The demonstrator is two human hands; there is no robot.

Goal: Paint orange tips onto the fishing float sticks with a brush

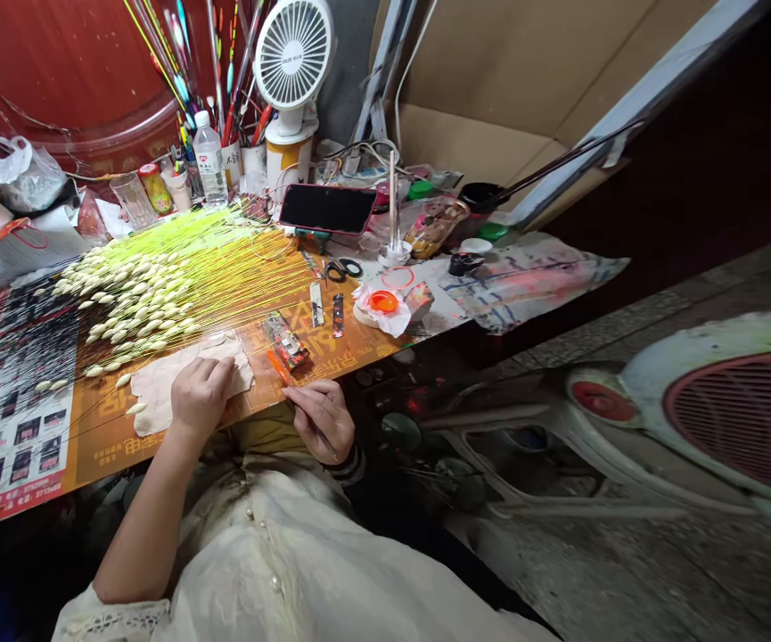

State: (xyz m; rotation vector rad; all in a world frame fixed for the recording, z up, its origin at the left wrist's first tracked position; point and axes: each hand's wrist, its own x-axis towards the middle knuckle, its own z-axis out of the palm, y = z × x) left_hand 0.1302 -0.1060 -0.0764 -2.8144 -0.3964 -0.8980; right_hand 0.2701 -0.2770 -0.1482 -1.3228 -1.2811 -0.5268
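My left hand (201,392) is closed, resting on a pale cloth (158,379) at the table's front edge. Anything inside its curled fingers is hidden. To the right, my right hand (323,421) is closed in a pinch at the edge. A narrow orange-tipped stick (279,366) extends from its fingertips, beside a paint-smeared block (286,341). Many pale, unpainted fishing floats (148,299) with long yellow-green stems lie left of the cloth. One float (136,408) lies at the cloth's left edge. Orange paint (383,301) sits in a paper-lined dish beyond my right hand.
Behind the block lie black scissors (343,269) and two small flat strips. A phone (327,209), a white fan (293,62), a water bottle (209,160) and cups of finished floats line the back. A white chair-like frame (599,446) stands on the right.
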